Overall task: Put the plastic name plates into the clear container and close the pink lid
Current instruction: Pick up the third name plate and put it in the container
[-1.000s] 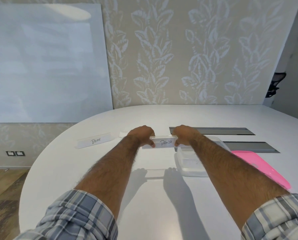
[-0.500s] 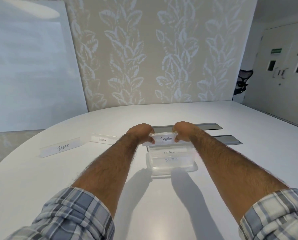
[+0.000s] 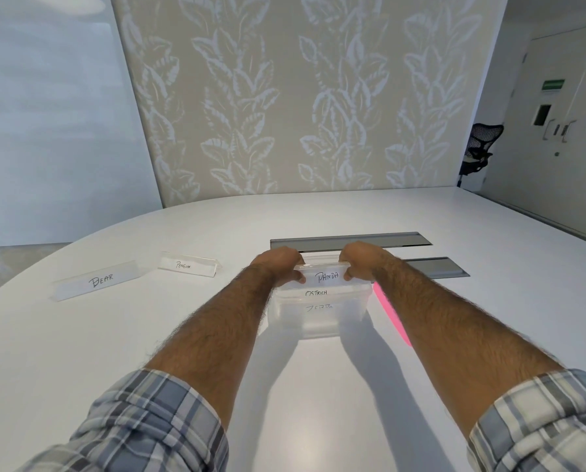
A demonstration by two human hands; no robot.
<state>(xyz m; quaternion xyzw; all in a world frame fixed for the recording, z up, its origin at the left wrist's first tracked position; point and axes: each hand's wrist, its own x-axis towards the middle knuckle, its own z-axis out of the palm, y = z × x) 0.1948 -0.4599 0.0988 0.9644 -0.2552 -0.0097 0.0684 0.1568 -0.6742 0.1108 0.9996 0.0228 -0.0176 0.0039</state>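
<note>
A clear name plate marked PANDA (image 3: pixel 324 276) is held by its two ends, my left hand (image 3: pixel 279 262) gripping the left end and my right hand (image 3: pixel 361 258) the right end. It sits at the far rim of the clear container (image 3: pixel 319 318) on the white table. Two more plates lie inside the container, one marked OSTRICH (image 3: pixel 316 293) and one behind the near wall with blurred lettering. The pink lid (image 3: pixel 392 316) lies on the table right of the container, mostly hidden by my right forearm. Plates marked BEAR (image 3: pixel 97 281) and PENGUIN (image 3: pixel 187 265) stand on the table to the left.
Two grey cable hatches (image 3: pixel 349 240) are set into the white table (image 3: pixel 148 335) behind and to the right of the container. A black office chair (image 3: pixel 477 151) stands by the far right wall near a door.
Both hands carried the PANDA plate from left of the container to over it and lowered it to the rim. The view turned right, then back slightly, so the pink lid shows again.
</note>
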